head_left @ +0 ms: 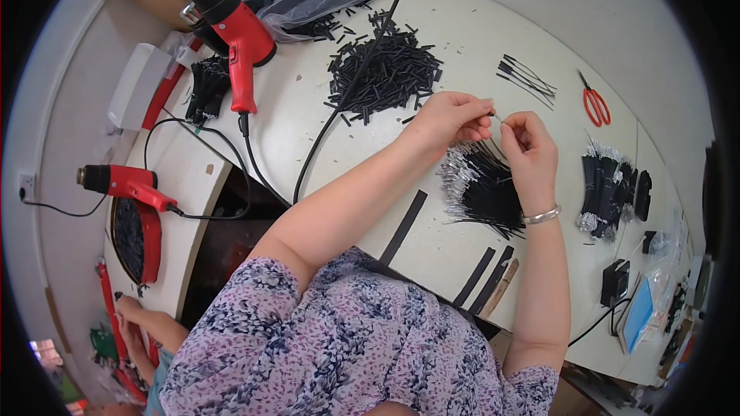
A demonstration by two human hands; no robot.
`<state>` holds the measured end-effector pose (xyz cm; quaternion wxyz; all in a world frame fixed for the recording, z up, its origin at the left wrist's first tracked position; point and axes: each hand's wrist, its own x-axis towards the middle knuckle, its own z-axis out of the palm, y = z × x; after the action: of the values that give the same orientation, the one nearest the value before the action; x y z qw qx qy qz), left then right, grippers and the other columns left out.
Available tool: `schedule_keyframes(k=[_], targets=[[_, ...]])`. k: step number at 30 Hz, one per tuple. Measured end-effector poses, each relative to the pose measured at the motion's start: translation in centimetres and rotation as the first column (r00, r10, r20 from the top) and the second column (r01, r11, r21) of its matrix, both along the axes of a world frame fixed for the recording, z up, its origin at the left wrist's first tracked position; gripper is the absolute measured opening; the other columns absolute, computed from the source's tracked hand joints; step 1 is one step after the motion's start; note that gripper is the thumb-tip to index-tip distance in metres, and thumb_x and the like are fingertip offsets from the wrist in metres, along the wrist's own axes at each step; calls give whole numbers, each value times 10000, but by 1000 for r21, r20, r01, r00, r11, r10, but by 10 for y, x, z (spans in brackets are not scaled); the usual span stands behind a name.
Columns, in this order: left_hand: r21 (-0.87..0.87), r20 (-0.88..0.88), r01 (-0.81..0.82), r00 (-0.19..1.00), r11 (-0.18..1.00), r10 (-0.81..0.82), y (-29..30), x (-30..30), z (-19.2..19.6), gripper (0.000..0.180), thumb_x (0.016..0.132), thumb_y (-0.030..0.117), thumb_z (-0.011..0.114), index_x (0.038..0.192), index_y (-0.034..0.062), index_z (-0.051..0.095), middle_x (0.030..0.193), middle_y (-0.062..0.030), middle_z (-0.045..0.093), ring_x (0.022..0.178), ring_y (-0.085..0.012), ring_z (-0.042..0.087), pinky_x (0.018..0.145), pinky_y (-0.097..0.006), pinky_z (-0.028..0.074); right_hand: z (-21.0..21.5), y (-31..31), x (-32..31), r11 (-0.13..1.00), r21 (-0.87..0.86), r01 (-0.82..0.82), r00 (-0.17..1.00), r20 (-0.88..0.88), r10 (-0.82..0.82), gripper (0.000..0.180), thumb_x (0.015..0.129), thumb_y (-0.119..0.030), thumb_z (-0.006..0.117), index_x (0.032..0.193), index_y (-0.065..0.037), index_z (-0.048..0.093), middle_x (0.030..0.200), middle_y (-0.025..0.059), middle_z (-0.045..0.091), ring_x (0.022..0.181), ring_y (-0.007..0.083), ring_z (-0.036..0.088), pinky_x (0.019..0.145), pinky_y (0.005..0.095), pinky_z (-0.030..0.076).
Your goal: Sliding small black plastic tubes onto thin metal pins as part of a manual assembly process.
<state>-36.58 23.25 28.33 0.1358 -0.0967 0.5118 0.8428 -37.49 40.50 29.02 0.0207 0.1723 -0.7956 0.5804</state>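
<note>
My left hand (451,118) and my right hand (528,150) meet over a white table (462,38), fingertips pinched together on a thin black wire with a bare metal end (497,117). Just below the hands lies a loose bundle of black wires with silvery stripped ends (482,185). A heap of short black tube pieces (385,69) is spread behind my left hand. A silver bangle sits on my right wrist.
A red heat gun (231,31) stands at the table's back left, its black cord (347,100) crossing the table. A second red heat gun (127,185) rests on a side bench. Red scissors (595,104), more wire bundles (613,192) and several loose wires (528,77) lie to the right.
</note>
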Motion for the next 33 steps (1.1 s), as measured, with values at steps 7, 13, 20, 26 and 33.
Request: schedule_keyframes(k=[7,13,20,26,33], targets=[[32,-11,-4,1000,999,4,2,2,-1,202,933,203,620,952,3,638,785,-26,635,683,-106,636,648,-205,524,0,1,1,1000,26,3,1000,-26,-2,59,841,0,619,849,-25,567,746,-18,530,616,41,439,546,194,387],[-307,-148,-64,989,949,19,11,7,10,156,910,138,636,898,-16,652,756,-35,641,657,-100,622,624,-207,519,18,2,5,942,335,34,949,-305,74,57,852,-30,627,863,-19,572,749,14,558,604,84,487,555,233,425],[-72,-69,-118,991,990,113,12,6,5,231,927,184,619,878,-40,649,741,-66,639,629,-129,635,589,-217,524,3,12,-7,998,68,-15,1000,8,15,65,867,-49,639,891,-12,591,739,-2,584,632,63,514,588,220,442],[162,-57,81,996,983,-73,1,0,-7,293,988,259,528,1022,-13,632,807,-45,661,691,-97,643,664,-199,539,-2,6,-6,997,-20,-70,997,14,70,56,870,-45,636,886,-10,595,734,-16,584,638,47,507,594,208,438],[173,-54,79,996,982,-71,2,-2,-8,319,990,276,520,1008,-21,635,797,-54,661,684,-110,651,655,-202,543,-6,7,-7,998,-32,-63,997,44,64,57,869,-48,642,891,-13,603,743,-16,590,643,47,506,594,208,435]])
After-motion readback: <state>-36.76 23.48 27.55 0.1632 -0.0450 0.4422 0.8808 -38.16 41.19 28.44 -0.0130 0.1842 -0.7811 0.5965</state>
